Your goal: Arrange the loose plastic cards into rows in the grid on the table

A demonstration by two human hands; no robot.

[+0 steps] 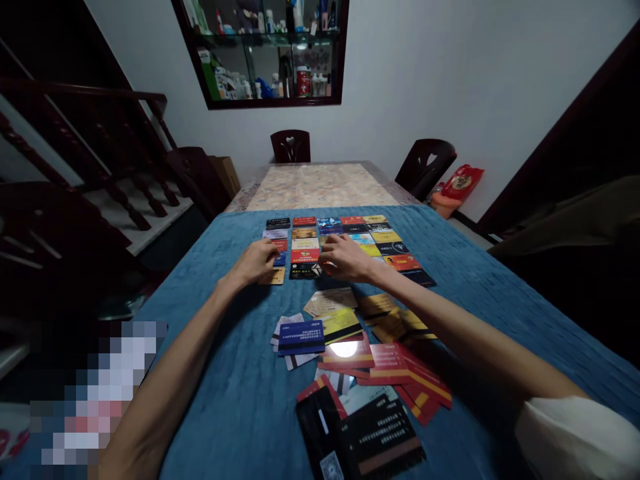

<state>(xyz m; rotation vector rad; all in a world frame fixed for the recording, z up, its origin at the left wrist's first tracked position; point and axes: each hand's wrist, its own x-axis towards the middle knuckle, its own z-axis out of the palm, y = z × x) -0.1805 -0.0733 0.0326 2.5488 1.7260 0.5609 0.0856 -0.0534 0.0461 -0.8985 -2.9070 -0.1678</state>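
Rows and columns of plastic cards [305, 257] lie side by side on a blue cloth. My left hand [256, 262] rests at the left column, its fingers curled together over a blue card [280, 258] and beside a yellow-orange card [275, 275]. Over the middle columns, my right hand [347, 257] bends its fingers down beside a red card [305, 256]; the hand covers the cards under it. What either hand holds, if anything, is hidden. Nearer to me lie loose overlapping cards, among them a blue card [301, 337], a yellow card [343, 325] and a black card [383, 433].
The blue cloth [210, 400] covers the near part of a long table, with a patterned top [325, 185] beyond. Dark wooden chairs [291, 147] stand around it. A railing [100, 153] is at left, and a red bag [463, 181] sits at right.
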